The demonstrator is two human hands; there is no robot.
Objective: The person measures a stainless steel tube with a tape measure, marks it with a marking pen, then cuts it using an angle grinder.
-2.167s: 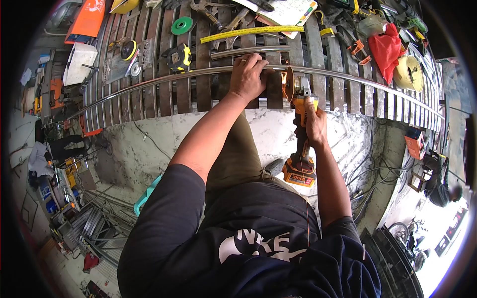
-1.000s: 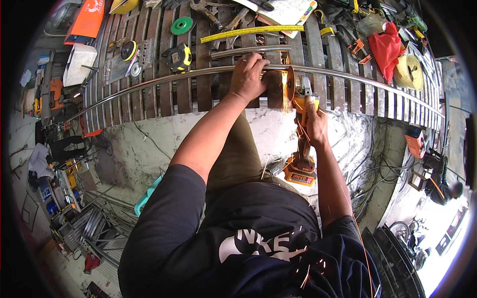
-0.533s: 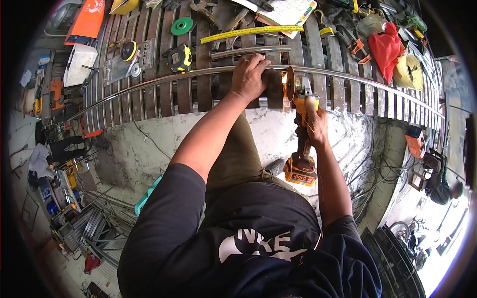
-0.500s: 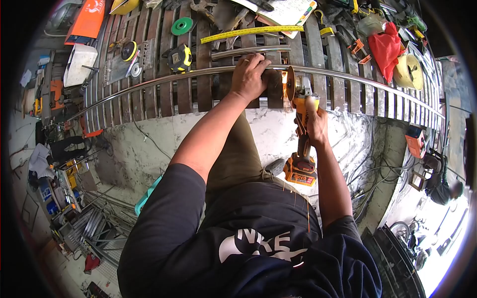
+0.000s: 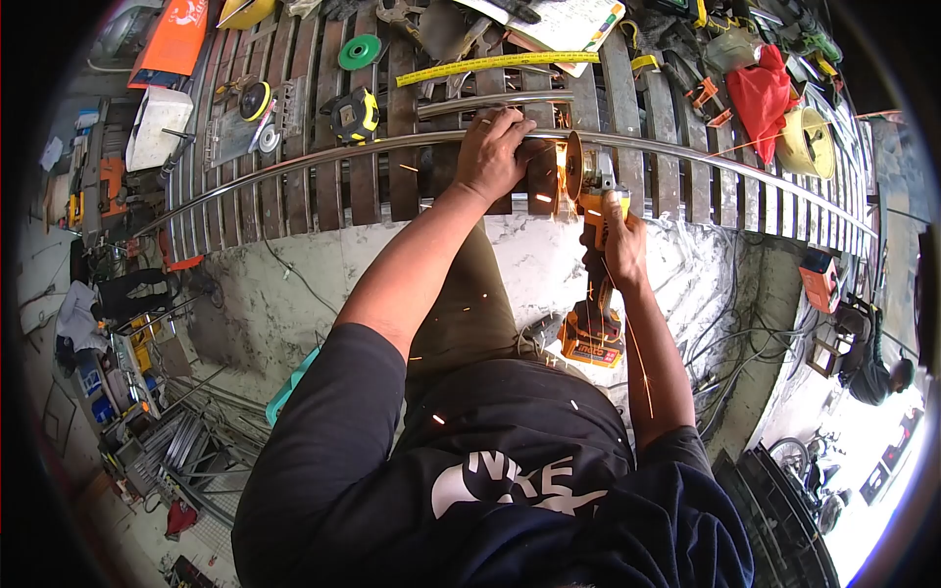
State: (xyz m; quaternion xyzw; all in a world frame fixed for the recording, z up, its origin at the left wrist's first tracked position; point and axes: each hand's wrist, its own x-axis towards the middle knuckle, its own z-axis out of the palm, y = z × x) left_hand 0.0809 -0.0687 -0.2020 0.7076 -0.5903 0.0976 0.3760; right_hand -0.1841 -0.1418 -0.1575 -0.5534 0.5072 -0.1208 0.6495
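A long shiny metal tube [image 5: 333,154] lies across the slatted metal bench [image 5: 368,201]. My left hand [image 5: 493,152] is closed over this tube and presses it down, just left of the cut. My right hand [image 5: 624,240] grips a yellow and black cordless angle grinder [image 5: 596,260], its battery pointing down toward me. The grinder's cutting disc [image 5: 574,162] stands upright against the tube, and bright sparks [image 5: 563,186] pour off the contact. A shorter metal tube [image 5: 495,101] lies just beyond my left hand.
Beyond the tubes lie a yellow measuring strip [image 5: 497,67], a tape measure [image 5: 354,116], a green disc [image 5: 360,51] and an open notebook [image 5: 578,29]. At the right are a red cloth [image 5: 760,98] and a yellow container [image 5: 806,140]. Cables [image 5: 725,333] trail across the floor.
Sparks now scatter more widely, over my arms, lap and shirt. The grinder's battery end has shifted very slightly, while both hands stay in place.
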